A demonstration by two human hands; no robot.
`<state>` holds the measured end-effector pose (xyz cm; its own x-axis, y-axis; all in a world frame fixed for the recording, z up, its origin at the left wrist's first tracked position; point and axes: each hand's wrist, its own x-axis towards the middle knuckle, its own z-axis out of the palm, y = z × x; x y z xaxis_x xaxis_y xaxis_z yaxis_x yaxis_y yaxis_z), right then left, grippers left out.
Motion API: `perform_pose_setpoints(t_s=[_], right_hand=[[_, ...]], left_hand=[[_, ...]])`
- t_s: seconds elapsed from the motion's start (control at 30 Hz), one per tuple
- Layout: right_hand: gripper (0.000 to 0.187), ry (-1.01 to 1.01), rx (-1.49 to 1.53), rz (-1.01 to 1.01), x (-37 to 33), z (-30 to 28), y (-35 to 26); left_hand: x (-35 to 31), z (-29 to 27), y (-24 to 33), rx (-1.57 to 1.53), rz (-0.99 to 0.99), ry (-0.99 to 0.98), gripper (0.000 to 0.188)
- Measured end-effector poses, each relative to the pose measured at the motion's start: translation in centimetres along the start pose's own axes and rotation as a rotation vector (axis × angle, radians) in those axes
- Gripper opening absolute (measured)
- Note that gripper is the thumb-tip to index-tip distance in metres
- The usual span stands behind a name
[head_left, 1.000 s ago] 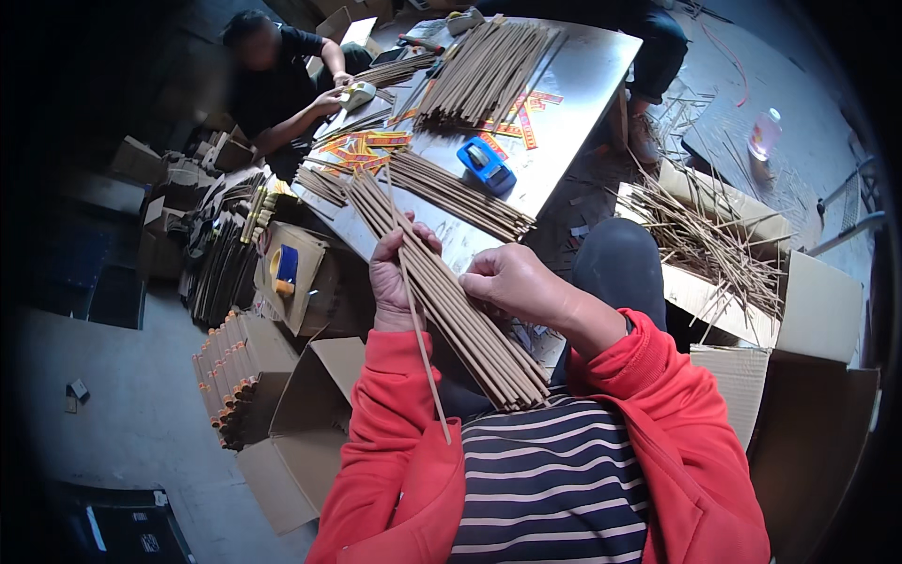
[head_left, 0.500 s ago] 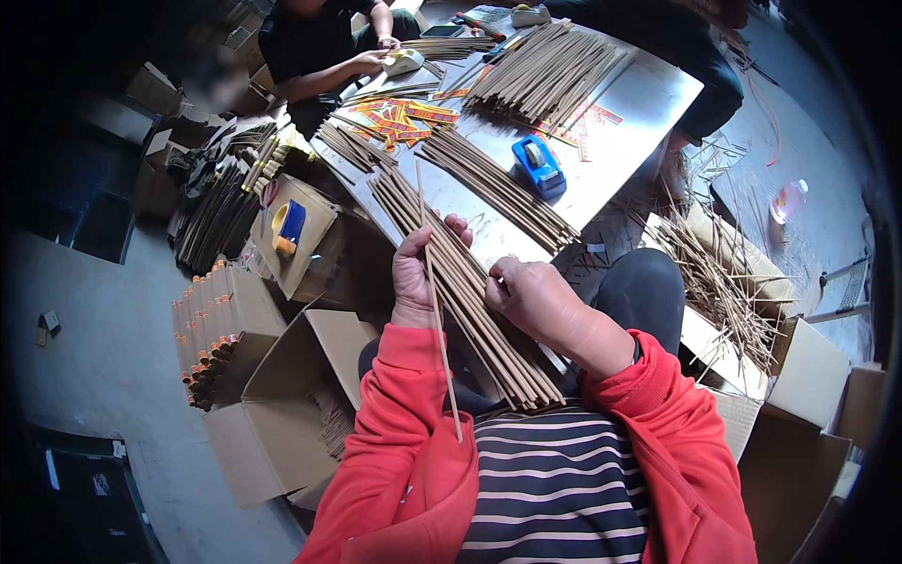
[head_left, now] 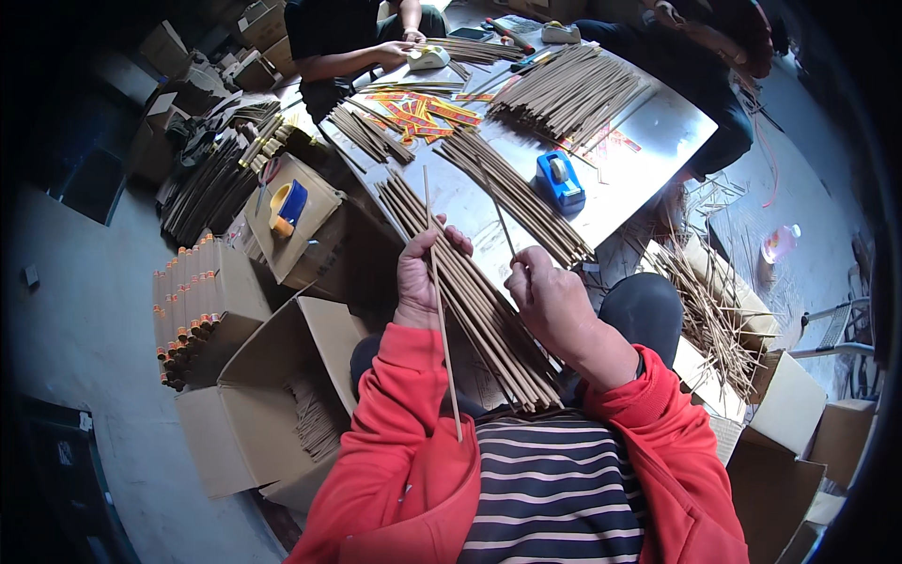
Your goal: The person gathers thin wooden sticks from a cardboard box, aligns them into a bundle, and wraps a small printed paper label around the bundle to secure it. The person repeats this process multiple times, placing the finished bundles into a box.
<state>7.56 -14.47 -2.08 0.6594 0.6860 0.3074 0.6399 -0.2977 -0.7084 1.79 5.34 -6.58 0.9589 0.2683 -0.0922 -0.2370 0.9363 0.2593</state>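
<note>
"Looking down through the head view, what do you see in the left hand (head_left: pixel 423 277)?"

"It is clamped around a bundle of brown sticks (head_left: pixel 489 329), which slants from the near edge of the table (head_left: pixel 676 122) down toward the striped shirt (head_left: pixel 550 489). A single stick (head_left: pixel 444 329) lies apart from the bundle under the thumb, its lower end over the red sleeve."

"And the right hand (head_left: pixel 554 305)?"

"Fingers drawn together, pinching the lower end of a thin stick (head_left: pixel 495 209), just beside the bundle. That stick tilts up and crosses in front of a row of sticks (head_left: pixel 550 226) on the table."

"What else is on the tabletop?"

"A blue tape dispenser (head_left: pixel 568 195) near that row, a large pile of sticks (head_left: pixel 568 94) behind it, and red-and-yellow paper strips (head_left: pixel 418 119) to the left. At the far side, a co-worker's hands (head_left: pixel 399 49) are by a white dispenser (head_left: pixel 429 58)."

"Beside the person?"

"An open carton (head_left: pixel 249 423) with sticks inside on the left; on the right, loose sticks (head_left: pixel 719 315) heaped in another box (head_left: pixel 787 399)."
</note>
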Motion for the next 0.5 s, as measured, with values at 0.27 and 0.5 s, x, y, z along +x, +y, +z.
perform_pose_setpoints(t_s=[0.27, 0.5], right_hand=[[0.022, 0.038, -0.841, 0.367, -4.3, -15.1, 8.5], [0.077, -0.366, 0.232, 0.153, 5.2, -5.8, -2.8]], left_hand=[[1.1, 0.4, 4.4, -0.02, 0.16, 0.125, 0.007], [2.2, 4.0, 4.2, 0.349, 0.307, 0.174, 0.007]])
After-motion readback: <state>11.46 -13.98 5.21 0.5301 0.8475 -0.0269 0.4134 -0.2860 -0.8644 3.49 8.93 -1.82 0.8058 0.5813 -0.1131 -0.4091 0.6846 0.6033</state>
